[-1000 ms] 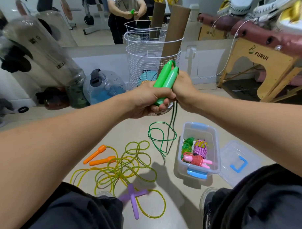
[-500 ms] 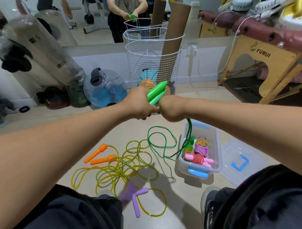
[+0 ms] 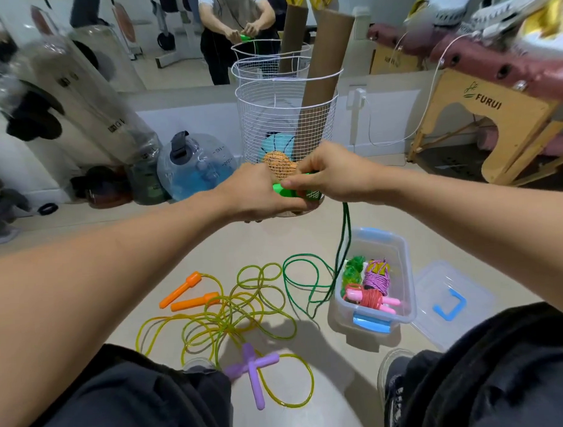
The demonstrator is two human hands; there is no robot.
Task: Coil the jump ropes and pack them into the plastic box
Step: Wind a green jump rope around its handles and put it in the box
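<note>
Big items first: tall white wire-mesh basket [image 3: 286,123] against the wall, two brown cardboard tubes [image 3: 327,55] leaning in it. Not part of the job.

Clear plastic storage box with blue latches [image 3: 400,263] sits open on the floor by the right foot; its clear lid with the blue handle [image 3: 449,298] lies just beside it, so the box is ready to load. Already inside: three coiled ropes, green, purple and a red one with pink handles [image 3: 371,301].

Loose yellow rope with orange handles [image 3: 193,293] and another with purple handles [image 3: 252,372] lie tangled on the floor to the left, not yet coiled.

Left hand [image 3: 257,195] is curled round the bright green plastic handles [image 3: 284,191], holding both bunched together as the core for winding. Right hand [image 3: 330,176] pinches at the handle end, seemingly on the dark green cord [image 3: 342,243]; exact contact is hidden by the fingers. The cord drops from the hands to loose loops on the floor, touching the box edge.

Judgement: winding has barely begun; most cord is still slack.
</note>
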